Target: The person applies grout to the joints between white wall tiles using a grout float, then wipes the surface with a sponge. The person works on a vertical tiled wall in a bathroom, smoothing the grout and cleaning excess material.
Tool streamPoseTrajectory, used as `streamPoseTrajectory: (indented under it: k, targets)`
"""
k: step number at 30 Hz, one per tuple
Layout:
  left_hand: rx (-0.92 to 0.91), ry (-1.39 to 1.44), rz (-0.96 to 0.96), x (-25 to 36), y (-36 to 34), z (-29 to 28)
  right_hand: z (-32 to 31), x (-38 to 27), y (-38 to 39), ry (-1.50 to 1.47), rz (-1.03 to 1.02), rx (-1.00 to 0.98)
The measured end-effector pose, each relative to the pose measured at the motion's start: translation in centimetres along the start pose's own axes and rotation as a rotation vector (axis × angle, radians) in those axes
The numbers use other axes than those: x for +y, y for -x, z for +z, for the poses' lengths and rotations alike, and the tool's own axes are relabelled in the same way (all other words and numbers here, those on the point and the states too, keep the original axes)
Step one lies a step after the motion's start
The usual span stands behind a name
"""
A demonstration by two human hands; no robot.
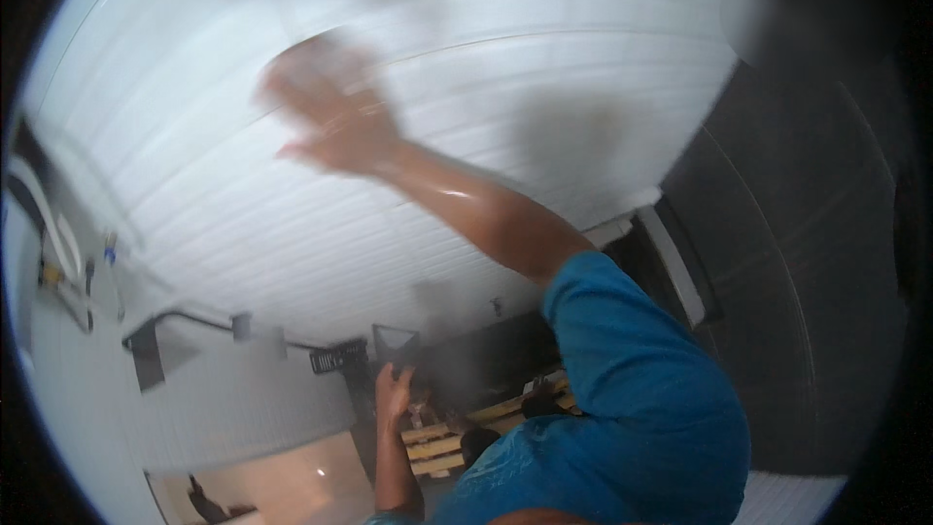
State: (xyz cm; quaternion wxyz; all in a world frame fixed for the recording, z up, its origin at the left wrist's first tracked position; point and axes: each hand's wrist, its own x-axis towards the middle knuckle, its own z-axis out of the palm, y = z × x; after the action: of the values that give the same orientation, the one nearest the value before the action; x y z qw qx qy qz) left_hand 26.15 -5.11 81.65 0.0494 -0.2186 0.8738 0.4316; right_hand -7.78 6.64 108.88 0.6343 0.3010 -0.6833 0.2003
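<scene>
My right hand [335, 112] reaches up across the white tiled wall [466, 87], its forearm wet and shiny. Motion smears its fingers, so whether they hold anything is unclear; the hand looks close to the wall or on it. Lower down, my left hand [392, 393] is raised with its fingers curled at the base of a small dark, grey-edged angular thing [396, 342]. What that thing is I cannot make out. A black slotted plastic piece [337, 358] sits just left of it.
A black bent-arm fixture [185, 321] juts from the left wall, near pale hoses [49, 214] with fittings. Yellowish wooden slats [437, 452] lie below by my feet. A dark panelled surface [768, 224] stands on the right. Blurry spots cloud parts of the view.
</scene>
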Motion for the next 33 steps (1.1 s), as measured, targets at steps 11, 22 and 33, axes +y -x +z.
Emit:
streamPoseTrajectory:
  k: [11, 22, 33]
  targets:
    - [-0.028, 0.085, -0.135, -0.8, -0.2, 4.1, -18.9, 35.4, 3.2, 0.254, 1.053, 0.416]
    - [-0.179, 0.051, 0.023, 5.9, -1.0, 9.7, -17.3, 31.4, 4.6, 0.034, 0.052, 0.055]
    - [-0.105, -0.034, -0.004, 9.2, 3.2, 11.2, -15.6, 22.2, 3.1, 0.152, 0.422, -0.041]
